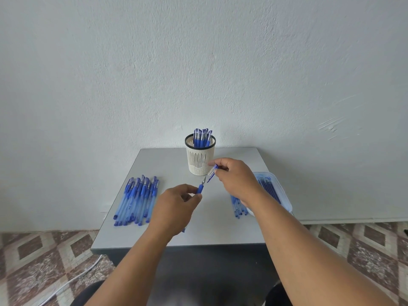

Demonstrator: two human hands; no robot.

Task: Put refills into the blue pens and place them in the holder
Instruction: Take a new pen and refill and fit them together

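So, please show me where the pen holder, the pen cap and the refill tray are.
pen holder (199, 161): head view, on its slatted front wall.
pen cap (212, 172): head view, on its clear middle.
refill tray (284, 198): head view, on its right rim.

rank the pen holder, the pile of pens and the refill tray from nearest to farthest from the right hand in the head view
From the right hand:
1. Pen holder, just left of its fingers, at the table's back.
2. Refill tray, on the table's right edge, under the right forearm; it looks nearly as near as the holder, so these two are hard to rank.
3. Pile of pens, far off on the table's left side.
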